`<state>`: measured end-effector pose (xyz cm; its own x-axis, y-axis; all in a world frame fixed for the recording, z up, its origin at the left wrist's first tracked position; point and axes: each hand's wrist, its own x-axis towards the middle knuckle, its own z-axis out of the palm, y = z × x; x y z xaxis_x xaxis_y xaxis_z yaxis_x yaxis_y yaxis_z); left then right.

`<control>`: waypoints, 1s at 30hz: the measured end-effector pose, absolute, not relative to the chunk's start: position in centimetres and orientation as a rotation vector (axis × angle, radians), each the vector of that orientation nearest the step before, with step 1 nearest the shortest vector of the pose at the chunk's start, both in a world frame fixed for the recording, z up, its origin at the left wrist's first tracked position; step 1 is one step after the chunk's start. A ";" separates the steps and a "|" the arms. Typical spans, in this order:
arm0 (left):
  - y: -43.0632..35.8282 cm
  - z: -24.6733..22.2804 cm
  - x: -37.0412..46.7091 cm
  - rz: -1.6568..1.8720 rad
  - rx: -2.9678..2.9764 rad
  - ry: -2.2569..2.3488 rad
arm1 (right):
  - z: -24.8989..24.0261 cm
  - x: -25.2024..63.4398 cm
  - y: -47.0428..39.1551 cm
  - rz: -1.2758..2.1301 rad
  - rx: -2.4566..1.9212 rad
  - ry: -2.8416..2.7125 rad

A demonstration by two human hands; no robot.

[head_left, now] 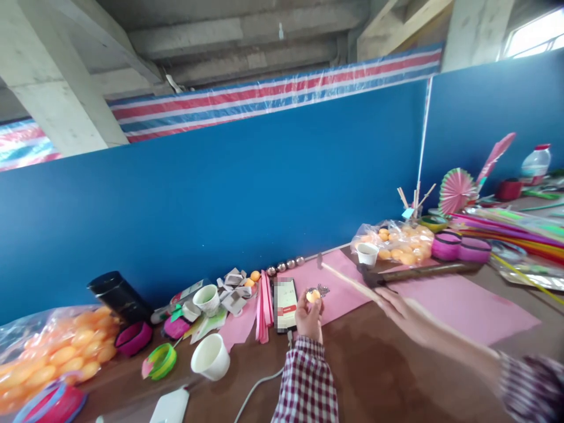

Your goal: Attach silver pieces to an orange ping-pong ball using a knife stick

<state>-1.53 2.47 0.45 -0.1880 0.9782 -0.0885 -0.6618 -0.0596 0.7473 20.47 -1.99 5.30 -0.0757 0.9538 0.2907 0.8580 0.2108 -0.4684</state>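
Note:
My left hand [309, 322] is closed around a small orange ping-pong ball [313, 295], pinched between thumb and fingers over the table. Just behind it a small heap of dark metal bits [324, 289] lies on a pink paper sheet [339, 270]. In my right hand [400, 314] is the pale wooden handle of a small hammer [350, 282]. Its head points away toward the blue panel, above the paper and apart from the ball. Beside my left hand lies a phone [286, 305] with a lit screen.
A dark-handled hammer [423, 272] lies beyond my right hand. Bags of orange balls [66, 352] stand at left and back right. White cups [210, 357], pink strips [263, 308], steel balls [282, 268] and a black cylinder [118, 296] line the table. A blue panel [264, 194] rises behind.

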 end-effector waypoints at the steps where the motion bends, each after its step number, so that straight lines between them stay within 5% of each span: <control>1: 2.5 0.3 -1.6 1.615 0.553 0.821 | 5.0 20.4 -3.3 0.277 -1.641 -1.918; 30: 2.4 0.2 -1.4 1.591 0.660 0.915 | 5.6 19.0 -9.1 0.646 -1.456 -1.813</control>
<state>-1.39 2.40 0.23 -0.2137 0.9752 -0.0575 -0.5399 -0.0688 0.8389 18.97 -9.05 5.56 -0.1106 0.9696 0.2183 0.6132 0.2394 -0.7528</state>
